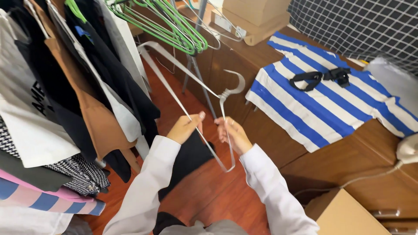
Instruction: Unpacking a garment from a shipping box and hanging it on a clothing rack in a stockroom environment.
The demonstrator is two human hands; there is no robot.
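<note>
1. We find the hanger (204, 104) — white wire, bare, no garment on it — held up in front of us over the wooden floor (209, 196), its hook pointing up and to the right.
2. The left hand (185, 128) has its fingers closed round one wire of the hanger, thumb up against it.
3. The right hand (233, 135) has its fingers curled round the wire below the twisted neck; both hands grip the same hanger, close together.
4. Done, as far as we can judge: the hanger is off the rack and in hand. The striped shirt (322, 100), blue and white, lies spread flat on the cabinet (278, 143) to the right, well apart from the hanger.
5. Left, by our reading: nothing hangs on the hanger yet, and the shirt is untouched.
6. A black strap (322, 77) lies on top of the shirt; what it is we cannot tell.
7. Clothes (65, 109) hang crowded on the left, with green hangers (170, 26) bunched above — the rail itself is out of view.
8. Cut off: the shirt's far sleeve at the right edge, a pale appliance (408, 150) with a cord, and a cardboard box (344, 215) at the bottom edge.
9. The hanger's far shoulder runs behind the clothes, so its full outline is hidden.
</note>
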